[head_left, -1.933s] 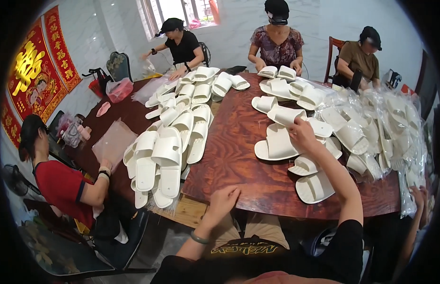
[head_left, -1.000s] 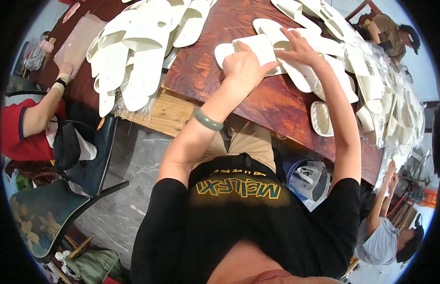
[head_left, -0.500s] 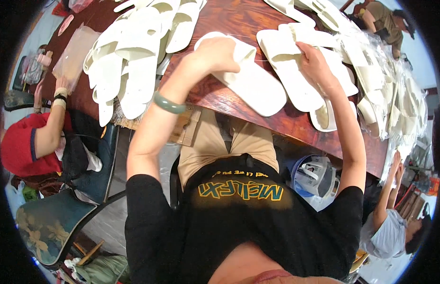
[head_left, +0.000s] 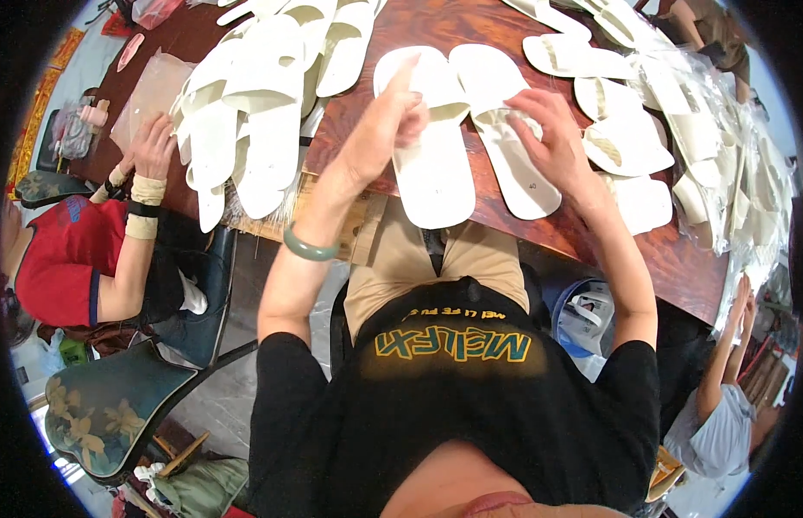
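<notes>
Two white slippers lie side by side on the table in front of me, toes away from me. My left hand point(head_left: 382, 129) is at the left edge of the left slipper point(head_left: 436, 168), its index finger stretched along the strap and the other fingers loosely curled. Over the right slipper point(head_left: 518, 173), my right hand point(head_left: 552, 134) hovers by the strap's right edge with its fingers apart and bent. Whether those fingertips touch the strap I cannot tell. A green bangle point(head_left: 309, 245) circles my left wrist.
Piled white slippers point(head_left: 267, 129) fill the table's left side. More slippers point(head_left: 630, 142) lie right, beside clear-wrapped ones point(head_left: 708, 155). A person in red point(head_left: 73, 259) sits left; another in grey point(head_left: 716, 427) sits right. A blue bin point(head_left: 582, 315) stands below the reddish-brown table point(head_left: 582, 229).
The two slippers have turned straighter and come closer together, the right one moving left. My right hand has let go of its strap. My left hand has shifted off the left slipper's strap.
</notes>
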`<state>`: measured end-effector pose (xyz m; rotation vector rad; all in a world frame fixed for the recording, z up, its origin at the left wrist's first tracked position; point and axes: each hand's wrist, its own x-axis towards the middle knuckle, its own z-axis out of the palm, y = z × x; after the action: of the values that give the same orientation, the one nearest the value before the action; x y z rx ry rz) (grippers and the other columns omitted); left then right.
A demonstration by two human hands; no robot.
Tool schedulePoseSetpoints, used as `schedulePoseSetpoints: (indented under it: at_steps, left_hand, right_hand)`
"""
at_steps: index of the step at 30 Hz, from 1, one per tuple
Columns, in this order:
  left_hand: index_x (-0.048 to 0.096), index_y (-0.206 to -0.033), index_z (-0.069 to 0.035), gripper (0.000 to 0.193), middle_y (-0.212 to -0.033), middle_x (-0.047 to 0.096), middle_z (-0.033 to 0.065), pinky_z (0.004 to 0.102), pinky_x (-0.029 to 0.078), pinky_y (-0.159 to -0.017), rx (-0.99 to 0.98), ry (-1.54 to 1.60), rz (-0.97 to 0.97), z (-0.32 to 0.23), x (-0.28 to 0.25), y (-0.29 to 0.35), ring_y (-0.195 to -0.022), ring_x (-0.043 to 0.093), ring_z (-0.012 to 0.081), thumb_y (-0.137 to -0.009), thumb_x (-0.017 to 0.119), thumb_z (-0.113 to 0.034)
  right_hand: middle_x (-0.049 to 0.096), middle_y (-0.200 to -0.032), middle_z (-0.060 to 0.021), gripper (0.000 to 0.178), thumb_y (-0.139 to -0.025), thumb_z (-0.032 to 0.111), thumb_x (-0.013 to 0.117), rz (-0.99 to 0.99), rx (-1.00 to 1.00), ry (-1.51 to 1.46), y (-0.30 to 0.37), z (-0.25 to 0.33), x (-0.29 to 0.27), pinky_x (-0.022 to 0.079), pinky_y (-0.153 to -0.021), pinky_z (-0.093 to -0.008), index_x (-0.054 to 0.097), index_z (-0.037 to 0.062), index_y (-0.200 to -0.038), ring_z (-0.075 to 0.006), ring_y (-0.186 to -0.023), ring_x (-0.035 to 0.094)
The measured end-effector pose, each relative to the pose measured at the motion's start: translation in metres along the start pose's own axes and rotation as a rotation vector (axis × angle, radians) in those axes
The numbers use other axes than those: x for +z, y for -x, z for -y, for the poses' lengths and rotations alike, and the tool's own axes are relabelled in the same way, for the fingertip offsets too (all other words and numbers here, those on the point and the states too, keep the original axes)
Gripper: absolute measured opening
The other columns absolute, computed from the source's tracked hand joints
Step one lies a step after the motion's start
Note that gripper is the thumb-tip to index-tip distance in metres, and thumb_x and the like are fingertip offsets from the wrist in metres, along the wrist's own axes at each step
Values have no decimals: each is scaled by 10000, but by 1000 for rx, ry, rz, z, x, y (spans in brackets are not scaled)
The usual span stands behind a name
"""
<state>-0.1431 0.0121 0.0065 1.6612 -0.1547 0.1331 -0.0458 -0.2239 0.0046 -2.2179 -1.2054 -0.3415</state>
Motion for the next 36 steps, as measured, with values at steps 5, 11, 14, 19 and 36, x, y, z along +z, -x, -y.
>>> schedulePoseSetpoints:
  at_steps: [5,11,14,19,36]
  left_hand:
    - [-78,-1442,-78,726,-746,428,13,204,231,-495,-182,454,-49,-12,41,16,-580,287,84,-889,235,-428]
    - [-163,-1425,-167,695,-751,420,3,173,256,-508,-250,493,-124,8,56,28,-591,292,62,-936,216,-483]
    - [-126,-1427,-156,668,-763,436,6,170,268,-507,-276,573,-129,15,58,37,-598,311,56,-958,258,-438]
    - [298,-1352,-31,471,-719,480,6,187,307,-494,-251,247,-177,16,55,61,-591,364,47,-963,393,-280]
    - [533,-1087,64,290,-773,636,117,216,436,-412,-604,675,-102,12,8,31,-535,596,128,-945,458,-178]
  right_hand:
    - [620,-872,-92,240,-793,173,684,106,178,-593,-7,56,21,448,-708,-284,646,12,-967,-181,-809,575]
    - [592,-809,-44,161,-789,111,684,-33,115,-676,-2,59,43,435,-621,-236,659,25,-923,-103,-731,549]
    - [597,-807,-37,116,-797,79,668,72,184,-774,0,62,47,436,-627,-223,655,20,-896,-95,-719,551]
    - [624,-728,-31,174,-831,155,656,114,469,-752,-7,51,48,436,-578,-217,629,-14,-861,-60,-652,542]
    - [592,-606,-155,249,-831,262,617,81,187,-234,-14,46,49,450,-522,-363,645,21,-887,-297,-562,600]
